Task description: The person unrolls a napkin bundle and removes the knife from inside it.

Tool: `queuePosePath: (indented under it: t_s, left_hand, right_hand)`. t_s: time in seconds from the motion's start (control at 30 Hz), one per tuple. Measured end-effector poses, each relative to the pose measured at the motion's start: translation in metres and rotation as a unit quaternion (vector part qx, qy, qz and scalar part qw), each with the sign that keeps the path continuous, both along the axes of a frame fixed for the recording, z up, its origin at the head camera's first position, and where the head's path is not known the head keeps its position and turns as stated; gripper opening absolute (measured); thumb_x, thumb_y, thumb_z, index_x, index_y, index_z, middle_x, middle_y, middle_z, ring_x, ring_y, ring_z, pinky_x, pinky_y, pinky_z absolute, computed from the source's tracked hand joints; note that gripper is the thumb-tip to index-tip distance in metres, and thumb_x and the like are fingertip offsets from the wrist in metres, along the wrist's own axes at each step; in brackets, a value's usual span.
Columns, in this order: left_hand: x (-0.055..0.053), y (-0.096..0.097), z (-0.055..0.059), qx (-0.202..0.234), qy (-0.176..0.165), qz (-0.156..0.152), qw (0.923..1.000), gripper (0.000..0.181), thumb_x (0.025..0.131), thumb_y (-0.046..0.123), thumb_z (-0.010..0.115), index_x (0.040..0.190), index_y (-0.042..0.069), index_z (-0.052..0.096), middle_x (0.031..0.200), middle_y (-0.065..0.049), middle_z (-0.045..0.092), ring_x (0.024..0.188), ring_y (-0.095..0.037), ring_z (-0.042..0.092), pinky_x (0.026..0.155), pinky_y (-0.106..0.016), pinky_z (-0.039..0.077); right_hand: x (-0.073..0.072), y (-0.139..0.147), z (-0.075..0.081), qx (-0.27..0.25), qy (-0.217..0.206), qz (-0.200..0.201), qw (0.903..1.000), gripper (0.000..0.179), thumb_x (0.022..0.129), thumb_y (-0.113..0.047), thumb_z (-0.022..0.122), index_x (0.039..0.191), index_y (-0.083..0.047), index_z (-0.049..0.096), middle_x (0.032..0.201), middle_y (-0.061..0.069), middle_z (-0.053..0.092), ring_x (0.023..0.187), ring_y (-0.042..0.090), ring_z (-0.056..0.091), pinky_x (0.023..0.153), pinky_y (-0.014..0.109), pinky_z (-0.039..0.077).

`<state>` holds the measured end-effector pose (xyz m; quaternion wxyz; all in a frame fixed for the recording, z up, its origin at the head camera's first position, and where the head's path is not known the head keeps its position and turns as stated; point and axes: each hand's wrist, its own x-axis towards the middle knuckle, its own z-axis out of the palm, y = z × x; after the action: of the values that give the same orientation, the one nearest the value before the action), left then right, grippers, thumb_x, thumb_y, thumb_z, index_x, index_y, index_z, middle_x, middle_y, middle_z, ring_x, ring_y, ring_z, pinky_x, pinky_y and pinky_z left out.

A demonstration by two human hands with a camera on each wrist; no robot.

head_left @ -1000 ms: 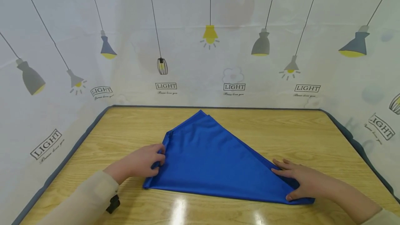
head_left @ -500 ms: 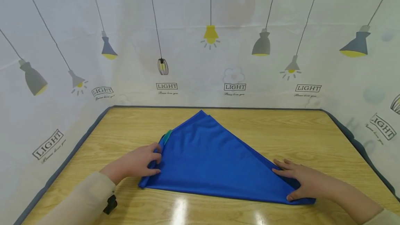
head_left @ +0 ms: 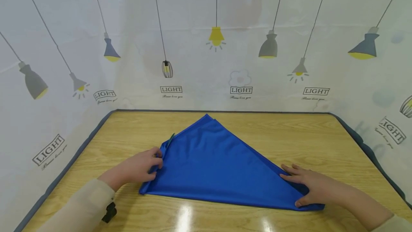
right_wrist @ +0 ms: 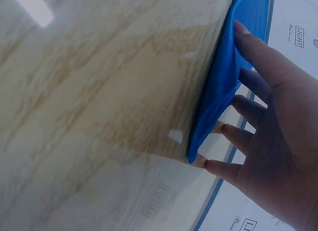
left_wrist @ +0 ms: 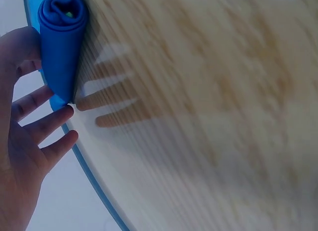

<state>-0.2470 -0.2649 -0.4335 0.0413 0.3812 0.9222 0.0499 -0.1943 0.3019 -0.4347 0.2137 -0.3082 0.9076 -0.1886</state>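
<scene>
A blue cloth [head_left: 209, 164] lies folded on the wooden table, its tip pointing to the far side. My left hand [head_left: 140, 167] holds the cloth's rolled left edge, fingers bent over it. In the left wrist view, that roll [left_wrist: 62, 47] shows a spiral end and passes between thumb and fingers. A thin green sliver [head_left: 170, 140] shows at the roll's far end. On the right, my right hand [head_left: 312, 187] rests with spread fingers on the cloth's narrow corner. The right wrist view shows its thumb [right_wrist: 248, 39] on the blue fabric and the fingertips beside the edge.
The wooden table [head_left: 270, 128] has a shiny top that reflects light near its front. A pale curtain [head_left: 199, 53] printed with hanging lamps and "LIGHT" labels surrounds the back and sides. Its dark blue border [head_left: 225, 111] runs along the table's edge.
My left hand has moved left, and the rolled edge has shifted left with it. A green patch came into view at the roll and has narrowed to a sliver. The right hand stays put.
</scene>
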Motion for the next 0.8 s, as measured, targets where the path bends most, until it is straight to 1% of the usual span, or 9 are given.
queuePosePath:
  t_s: [0.07,0.13,0.27,0.4,0.5,0.63,0.7,0.8]
  left_hand:
    - [0.001,-0.002,0.001,0.004,0.005,0.0,1.0,0.011,0.085,0.013,0.067,0.094,0.02,0.064,0.119,-0.01,0.049,0.097,-0.023,0.053,0.08,-0.041,0.049]
    - [0.002,-0.003,0.001,0.009,0.017,-0.004,0.9998,0.01,0.085,0.013,0.067,0.093,0.019,0.064,0.118,-0.01,0.05,0.097,-0.023,0.054,0.08,-0.041,0.049]
    - [0.003,-0.006,0.001,0.01,0.037,-0.008,0.9992,0.011,0.084,0.019,0.072,0.089,0.019,0.062,0.115,-0.01,0.051,0.096,-0.023,0.054,0.08,-0.041,0.049]
    - [0.004,-0.009,0.003,0.012,0.032,-0.002,0.9994,0.017,0.083,0.019,0.075,0.09,0.019,0.06,0.112,-0.008,0.051,0.091,-0.021,0.053,0.077,-0.039,0.049]
    - [0.005,-0.012,0.005,0.014,0.032,0.004,0.9994,0.016,0.082,0.014,0.074,0.091,0.018,0.062,0.11,-0.007,0.051,0.088,-0.019,0.053,0.075,-0.039,0.049]
    - [0.005,-0.017,0.006,0.005,0.035,0.01,0.9993,0.015,0.082,0.011,0.07,0.095,0.018,0.066,0.11,-0.009,0.053,0.09,-0.021,0.054,0.078,-0.041,0.05]
    - [0.005,-0.019,0.005,-0.004,0.033,0.019,0.9993,0.014,0.084,0.013,0.069,0.097,0.019,0.067,0.112,-0.009,0.054,0.092,-0.022,0.055,0.08,-0.042,0.05]
    - [0.005,-0.021,0.004,-0.015,0.032,0.027,0.999,0.013,0.086,0.021,0.07,0.099,0.021,0.067,0.113,-0.01,0.055,0.094,-0.023,0.055,0.081,-0.043,0.05]
  right_hand:
    - [0.0,0.0,0.0,0.002,0.004,0.001,1.0,0.087,0.076,-0.054,0.074,0.145,-0.007,0.047,0.154,0.024,0.026,0.136,0.056,0.018,0.094,0.07,0.032]
    - [0.001,-0.001,0.001,0.002,0.004,0.0,1.0,0.088,0.076,-0.055,0.074,0.145,-0.008,0.047,0.154,0.024,0.026,0.136,0.056,0.018,0.094,0.07,0.032]
    - [0.0,-0.003,0.002,0.002,0.001,-0.005,1.0,0.088,0.076,-0.056,0.074,0.145,-0.008,0.047,0.154,0.024,0.026,0.137,0.055,0.017,0.095,0.07,0.031]
    - [0.0,-0.004,0.003,0.0,-0.004,-0.005,1.0,0.087,0.077,-0.056,0.073,0.145,-0.008,0.047,0.154,0.024,0.026,0.137,0.055,0.017,0.095,0.071,0.03]
    - [0.0,-0.004,0.003,-0.002,-0.006,-0.006,1.0,0.087,0.077,-0.055,0.073,0.145,-0.008,0.047,0.154,0.024,0.026,0.137,0.055,0.017,0.095,0.071,0.029]
    - [0.001,-0.004,0.004,-0.002,-0.005,-0.006,1.0,0.087,0.077,-0.055,0.074,0.145,-0.007,0.047,0.154,0.025,0.026,0.136,0.056,0.017,0.094,0.071,0.03]
    - [0.0,-0.004,0.004,0.002,-0.003,-0.007,1.0,0.087,0.076,-0.055,0.074,0.144,-0.008,0.048,0.154,0.024,0.026,0.136,0.056,0.017,0.094,0.071,0.03]
    - [0.0,-0.004,0.002,0.006,-0.003,-0.008,0.9999,0.087,0.076,-0.055,0.074,0.144,-0.008,0.048,0.154,0.024,0.026,0.137,0.055,0.018,0.094,0.071,0.03]
